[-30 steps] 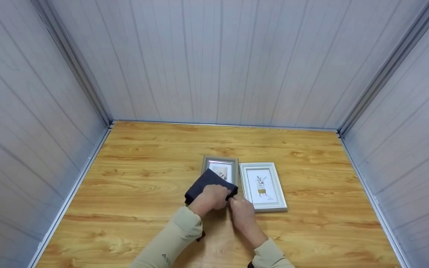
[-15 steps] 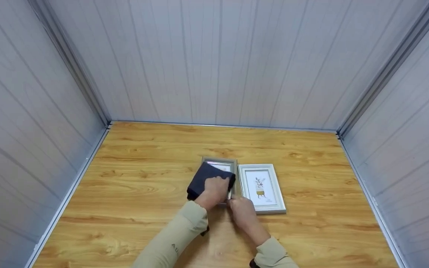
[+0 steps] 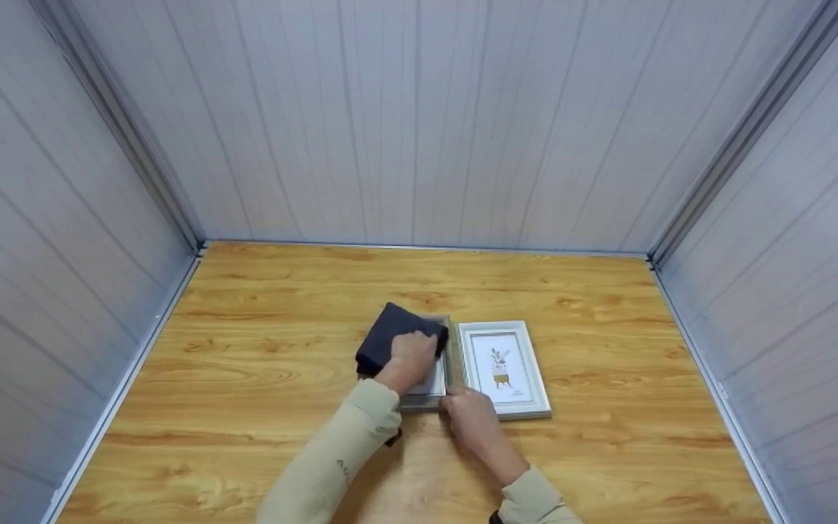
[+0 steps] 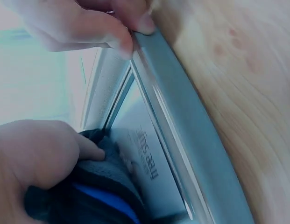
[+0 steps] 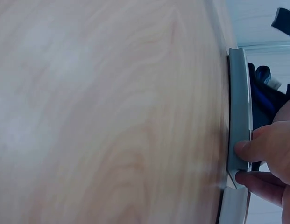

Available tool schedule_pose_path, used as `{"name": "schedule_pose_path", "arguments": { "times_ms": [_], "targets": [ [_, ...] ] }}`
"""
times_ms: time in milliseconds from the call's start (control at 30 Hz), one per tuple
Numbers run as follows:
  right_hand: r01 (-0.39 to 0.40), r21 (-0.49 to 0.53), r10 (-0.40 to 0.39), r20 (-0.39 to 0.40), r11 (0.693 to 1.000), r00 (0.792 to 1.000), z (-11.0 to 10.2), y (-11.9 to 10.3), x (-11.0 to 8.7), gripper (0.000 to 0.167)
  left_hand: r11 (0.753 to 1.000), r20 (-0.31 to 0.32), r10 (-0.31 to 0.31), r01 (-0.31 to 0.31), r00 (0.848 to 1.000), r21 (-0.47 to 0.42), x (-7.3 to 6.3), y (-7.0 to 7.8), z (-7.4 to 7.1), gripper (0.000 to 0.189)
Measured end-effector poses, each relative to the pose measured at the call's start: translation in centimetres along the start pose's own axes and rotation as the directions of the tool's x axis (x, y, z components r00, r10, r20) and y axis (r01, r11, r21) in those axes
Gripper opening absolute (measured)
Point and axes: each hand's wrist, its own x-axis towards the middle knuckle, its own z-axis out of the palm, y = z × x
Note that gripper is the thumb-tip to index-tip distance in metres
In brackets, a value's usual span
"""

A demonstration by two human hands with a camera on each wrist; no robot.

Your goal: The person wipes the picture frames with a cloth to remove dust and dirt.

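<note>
A dark navy folded cloth (image 3: 382,342) lies over the upper left of a grey picture frame (image 3: 425,402). My left hand (image 3: 412,356) grips the cloth against the frame's glass, its thumb on the fabric in the left wrist view. Printed lettering shows under the glass (image 4: 149,163) there. With thumb and fingers my right hand (image 3: 471,418) holds the near right corner of the grey frame; in the right wrist view the fingertips are right at that corner's edge (image 5: 239,102). The cloth and left hand hide much of the picture.
Just right of the grey frame lies a white picture frame (image 3: 540,393) with a plant drawing, close beside my right hand. Both frames lie flat on the wood-grain tabletop (image 3: 259,349). Pale panel walls (image 3: 419,131) enclose it at the back and both sides.
My left hand and the cloth have moved up and slightly left across the grey frame, uncovering its near part. My right hand stays at the near right corner.
</note>
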Motion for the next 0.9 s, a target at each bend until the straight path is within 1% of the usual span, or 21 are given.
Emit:
{"name": "schedule_pose_path", "arguments": {
  "times_ms": [100, 200, 267, 333, 400, 500, 600, 667, 767, 900],
  "targets": [
    [0.001, 0.011, -0.001, -0.009, 1.0, 1.0, 0.2, 0.2, 0.0, 0.024, 0.998, -0.029, 0.049, -0.048, 0.998, 0.041, -1.3, 0.1, 0.0, 0.028],
    [-0.001, 0.01, 0.001, -0.018, 1.0, 1.0, 0.2, 0.4, -0.1, 0.023, 0.992, -0.05, 0.099, -0.095, 0.994, 0.085, -3.1, 0.5, 0.0, 0.017],
    [-0.009, 0.004, 0.009, -0.018, 1.0, 1.0, 0.2, 0.4, -0.2, 0.021, 0.986, -0.045, 0.136, -0.13, 0.99, 0.107, -4.3, 0.9, -0.1, 0.012],
    [-0.013, 0.0, 0.013, -0.018, 1.0, 1.0, 0.2, 0.2, -0.2, 0.019, 0.978, -0.027, 0.163, -0.158, 0.986, 0.136, -5.5, 1.2, -0.1, 0.012],
    [-0.009, 0.009, 0.009, -0.017, 1.0, 1.0, 0.3, 0.0, -0.2, 0.017, 0.974, -0.023, 0.169, -0.163, 0.985, 0.158, -6.4, 1.3, 0.1, 0.013],
    [0.0, 0.035, 0.001, -0.009, 0.999, 1.0, 0.7, -0.3, -0.3, 0.015, 0.968, -0.026, 0.159, -0.151, 0.987, 0.2, -7.1, 1.4, 0.6, 0.012],
    [0.0, 0.048, 0.001, -0.009, 0.999, 1.0, 0.8, -0.4, -0.4, 0.014, 0.97, -0.055, 0.14, -0.126, 0.989, 0.206, -7.1, 1.5, 1.0, 0.011],
    [-0.006, 0.043, 0.007, -0.014, 0.999, 1.0, 0.8, -0.4, -0.5, 0.014, 0.974, -0.07, 0.124, -0.108, 0.99, 0.198, -6.7, 1.7, 1.1, 0.012],
    [-0.011, 0.021, 0.011, -0.014, 1.0, 1.0, 0.6, -0.2, -0.5, 0.013, 0.983, -0.081, 0.079, -0.064, 0.994, 0.169, -5.7, 2.0, 1.1, 0.02],
    [-0.006, -0.006, 0.006, -0.017, 1.0, 1.0, 0.3, 0.1, -0.5, 0.017, 0.989, -0.089, 0.0, 0.013, 0.996, 0.148, -3.9, 2.3, 0.7, 0.027]
  ]
}}
